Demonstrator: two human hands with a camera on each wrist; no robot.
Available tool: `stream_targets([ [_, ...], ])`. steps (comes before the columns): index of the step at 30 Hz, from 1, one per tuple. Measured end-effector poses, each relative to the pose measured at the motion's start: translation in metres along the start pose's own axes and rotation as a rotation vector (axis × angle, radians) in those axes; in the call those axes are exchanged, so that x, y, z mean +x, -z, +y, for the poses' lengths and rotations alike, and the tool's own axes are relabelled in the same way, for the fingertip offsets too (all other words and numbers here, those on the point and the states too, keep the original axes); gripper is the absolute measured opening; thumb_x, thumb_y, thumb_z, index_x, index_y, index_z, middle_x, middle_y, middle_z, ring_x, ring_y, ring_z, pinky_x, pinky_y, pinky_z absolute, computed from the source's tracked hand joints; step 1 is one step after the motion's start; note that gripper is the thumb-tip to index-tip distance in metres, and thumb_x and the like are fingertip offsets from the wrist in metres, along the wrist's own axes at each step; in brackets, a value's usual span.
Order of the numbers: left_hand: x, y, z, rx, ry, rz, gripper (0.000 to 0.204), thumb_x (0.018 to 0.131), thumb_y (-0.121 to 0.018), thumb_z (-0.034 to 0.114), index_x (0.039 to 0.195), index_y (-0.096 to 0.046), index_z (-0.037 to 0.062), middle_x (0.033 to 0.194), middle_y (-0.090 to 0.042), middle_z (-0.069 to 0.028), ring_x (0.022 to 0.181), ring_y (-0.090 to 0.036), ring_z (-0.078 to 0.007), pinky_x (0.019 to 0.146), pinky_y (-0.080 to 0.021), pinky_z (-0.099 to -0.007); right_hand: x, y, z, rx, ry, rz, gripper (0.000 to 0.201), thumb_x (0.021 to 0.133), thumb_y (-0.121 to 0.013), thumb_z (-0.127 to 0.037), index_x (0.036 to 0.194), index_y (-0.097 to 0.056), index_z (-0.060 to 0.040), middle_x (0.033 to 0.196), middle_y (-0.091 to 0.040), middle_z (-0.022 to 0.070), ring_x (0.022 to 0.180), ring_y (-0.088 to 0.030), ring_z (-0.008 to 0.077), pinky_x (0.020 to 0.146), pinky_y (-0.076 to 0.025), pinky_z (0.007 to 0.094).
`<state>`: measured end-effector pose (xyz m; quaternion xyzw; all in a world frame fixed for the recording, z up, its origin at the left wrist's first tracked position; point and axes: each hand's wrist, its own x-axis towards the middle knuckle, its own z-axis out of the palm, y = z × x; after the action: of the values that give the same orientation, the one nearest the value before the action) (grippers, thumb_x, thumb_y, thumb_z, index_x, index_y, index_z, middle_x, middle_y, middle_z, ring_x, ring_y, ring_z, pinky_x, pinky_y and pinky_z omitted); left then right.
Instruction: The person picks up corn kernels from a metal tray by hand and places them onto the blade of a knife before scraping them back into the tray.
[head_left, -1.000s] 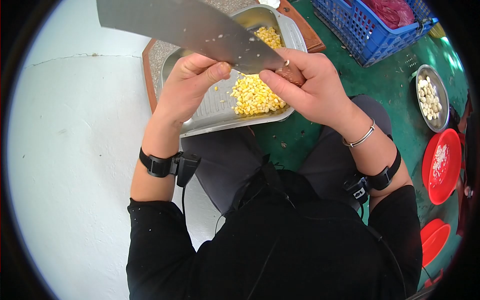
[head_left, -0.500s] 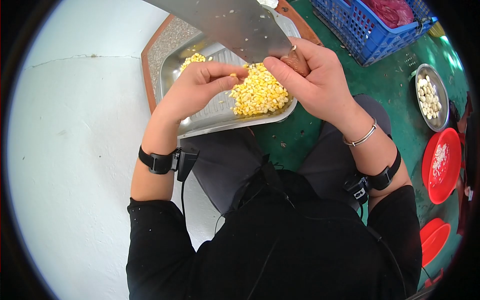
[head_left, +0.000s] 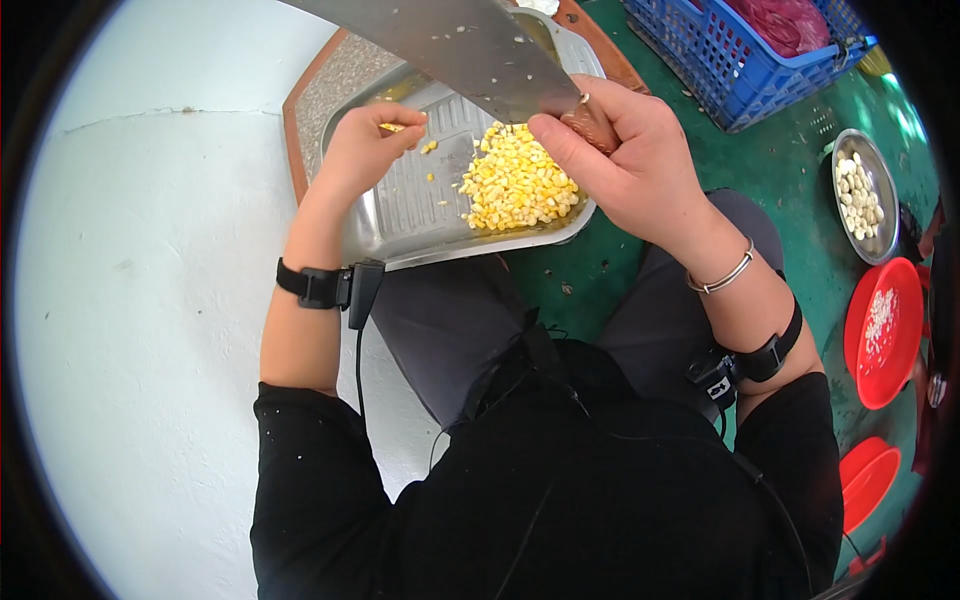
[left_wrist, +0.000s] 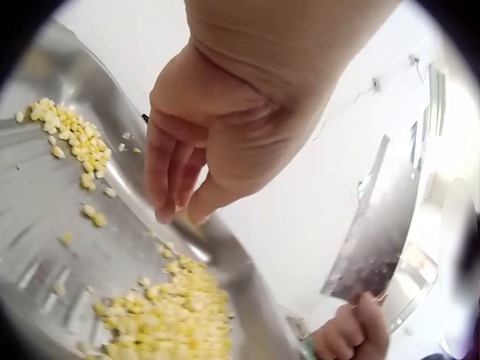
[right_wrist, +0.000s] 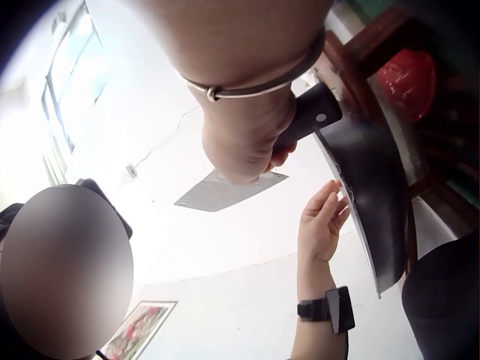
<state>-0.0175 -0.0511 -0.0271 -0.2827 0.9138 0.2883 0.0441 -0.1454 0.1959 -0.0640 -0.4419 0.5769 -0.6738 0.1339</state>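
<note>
Over the last second the left hand (head_left: 362,155) has left the blade of the knife (head_left: 455,55) and crossed the tray (head_left: 395,218) toward its left end, upper left of centre in the head view. That opens a gap between hand and steel and uncovers much of the ridged tray floor, with a few loose kernels (head_left: 430,147) scattered on it. The work, it seems, has turned from the blade to the kernels below. The left hand's fingers are relaxed and loosely bent, the thumb close by; no kernel can be made out between them. The right hand (head_left: 645,170) grips the knife's handle, holding the blade up across the top of the frame, pale flecks clinging to it. The main corn pile (head_left: 520,183) lies in the right half of the tray.

The head view cuts off the blade's far end and mostly hides a smaller group of corn behind the left hand. The left wrist view shows both: the smaller group (left_wrist: 75,135) at upper left by the tray wall, the whole blade at right. Only the right wrist view shows the dark butt (right_wrist: 319,112) protruding from the fist, at upper centre.
</note>
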Motion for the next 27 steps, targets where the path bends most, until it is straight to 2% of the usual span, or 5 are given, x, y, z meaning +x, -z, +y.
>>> stream_targets([
  [4, 0.008, -0.013, -0.017, 0.334, -0.031, -0.014, 0.024, 0.077, -0.07, 0.012, 0.098, -0.067, 0.0006, 0.09, -0.068, -0.0111, 0.074, -0.064, -0.017, 0.066, -0.049, -0.0301, 0.0, -0.001, 0.004, 0.003, 0.01, 0.01, 0.018, 0.084, -0.063, -0.015, 0.09, -0.06, 0.0012, 0.056, -0.046, 0.0076, 0.05, -0.04, 0.0122, 0.049, -0.037, 0.0273],
  [14, 0.011, -0.017, -0.021, 0.281, -0.083, -0.067, 0.021, 0.078, -0.069, 0.011, 0.096, -0.066, -0.0005, 0.088, -0.067, -0.0093, 0.076, -0.064, -0.0163, 0.068, -0.05, -0.0271, 0.0, -0.003, 0.004, 0.015, -0.033, -0.015, 0.017, 0.084, -0.062, -0.015, 0.087, -0.058, 0.001, 0.055, -0.041, 0.0082, 0.05, -0.036, 0.0146, 0.049, -0.036, 0.0286],
  [16, 0.003, -0.013, -0.009, -0.419, 0.131, -0.037, 0.019, 0.083, -0.065, 0.01, 0.099, -0.065, -0.0007, 0.089, -0.067, -0.008, 0.078, -0.065, -0.0144, 0.072, -0.052, -0.0252, 0.0, -0.003, 0.004, 0.036, -0.04, -0.013, 0.017, 0.084, -0.062, -0.015, 0.087, -0.058, 0.0009, 0.055, -0.041, 0.0084, 0.05, -0.035, 0.0148, 0.049, -0.036, 0.0286],
  [19, -0.013, -0.003, 0.01, -0.852, 0.048, -0.082, 0.018, 0.089, -0.06, 0.01, 0.103, -0.063, -0.0007, 0.092, -0.066, -0.0069, 0.079, -0.064, -0.0128, 0.074, -0.053, -0.0244, 0.0, -0.004, 0.003, 0.005, -0.029, -0.039, 0.017, 0.084, -0.062, -0.015, 0.091, -0.06, 0.0005, 0.055, -0.041, 0.008, 0.05, -0.036, 0.0147, 0.049, -0.036, 0.0281],
  [27, -0.035, -0.005, 0.042, -1.064, -0.069, -0.058, 0.013, 0.092, -0.056, 0.009, 0.099, -0.063, 0.001, 0.09, -0.066, -0.0056, 0.08, -0.063, -0.0118, 0.075, -0.054, -0.0249, -0.001, -0.005, 0.007, -0.076, 0.052, -0.047, 0.021, 0.082, -0.065, -0.013, 0.099, -0.063, -0.0012, 0.053, -0.044, 0.0089, 0.045, -0.043, 0.0166, 0.046, -0.036, 0.0282],
])
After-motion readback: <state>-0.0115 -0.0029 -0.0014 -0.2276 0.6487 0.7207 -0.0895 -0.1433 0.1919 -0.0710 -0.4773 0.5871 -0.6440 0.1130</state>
